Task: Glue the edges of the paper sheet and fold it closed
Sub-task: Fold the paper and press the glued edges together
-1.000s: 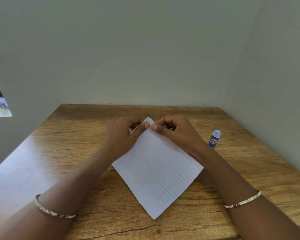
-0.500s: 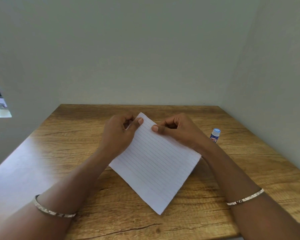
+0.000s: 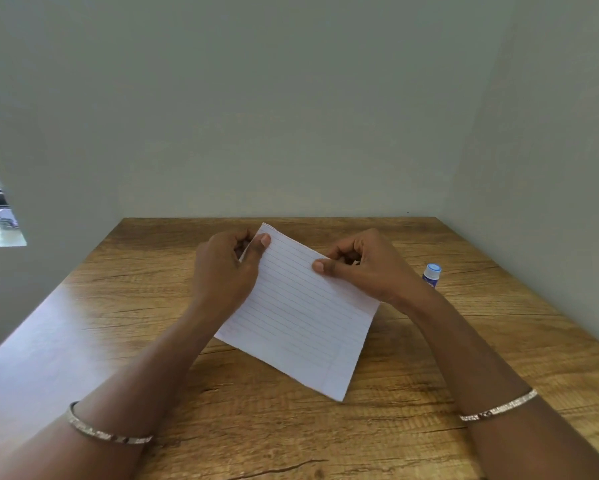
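The paper sheet (image 3: 298, 317) has turned, seemingly lifted, left hand (image 3: 222, 275) and right hand (image 3: 370, 268) pinching its edges.

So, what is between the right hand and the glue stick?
Only bare table lies between the right hand and the glue stick, seen in the head view.

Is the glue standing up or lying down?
Standing up. The glue stands on the table with its blue cap on top.
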### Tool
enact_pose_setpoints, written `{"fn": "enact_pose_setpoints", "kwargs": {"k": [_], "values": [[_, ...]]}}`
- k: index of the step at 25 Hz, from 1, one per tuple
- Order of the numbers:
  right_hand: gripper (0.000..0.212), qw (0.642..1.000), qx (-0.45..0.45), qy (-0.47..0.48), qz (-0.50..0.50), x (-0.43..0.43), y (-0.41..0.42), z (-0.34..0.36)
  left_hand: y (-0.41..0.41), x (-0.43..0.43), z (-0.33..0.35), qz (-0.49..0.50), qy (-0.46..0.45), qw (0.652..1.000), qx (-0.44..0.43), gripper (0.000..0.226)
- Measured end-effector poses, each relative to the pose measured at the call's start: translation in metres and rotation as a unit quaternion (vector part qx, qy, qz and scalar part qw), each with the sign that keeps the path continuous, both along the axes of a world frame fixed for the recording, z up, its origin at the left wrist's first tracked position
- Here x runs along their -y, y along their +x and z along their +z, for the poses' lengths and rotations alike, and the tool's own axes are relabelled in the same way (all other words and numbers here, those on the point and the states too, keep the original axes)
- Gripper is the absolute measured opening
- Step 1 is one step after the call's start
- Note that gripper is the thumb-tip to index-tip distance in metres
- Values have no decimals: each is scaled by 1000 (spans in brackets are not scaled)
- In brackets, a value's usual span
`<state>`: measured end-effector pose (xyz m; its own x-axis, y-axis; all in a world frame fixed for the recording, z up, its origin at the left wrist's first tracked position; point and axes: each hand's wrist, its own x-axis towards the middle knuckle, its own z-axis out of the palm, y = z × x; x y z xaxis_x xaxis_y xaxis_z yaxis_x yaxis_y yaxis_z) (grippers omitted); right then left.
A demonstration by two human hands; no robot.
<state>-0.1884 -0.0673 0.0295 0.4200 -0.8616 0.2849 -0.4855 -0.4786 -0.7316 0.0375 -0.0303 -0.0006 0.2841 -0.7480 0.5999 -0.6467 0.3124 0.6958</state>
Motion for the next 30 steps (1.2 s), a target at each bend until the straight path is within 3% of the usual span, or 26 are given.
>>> {"fn": "enact_pose_setpoints", "kwargs": {"k": [6,11,19,27,30], "values": [[14,999,12,-19,-47,3,-1,-1,1,3,-2,14,-11,1000,3,22],[10,995,74,44,-42,3,-7,0,4,6,-4,21,-10,1000,-4,24],[7,990,75,42,-110,3,-6,0,3,3,-3,25,-3,1000,-18,26],[12,979,146,78,-114,7,-9,-6,7,4,0,72,-39,996,-45,28],[7,977,161,52,-132,7,-8,-7,7,3,0,85,-27,995,-45,27]]}}
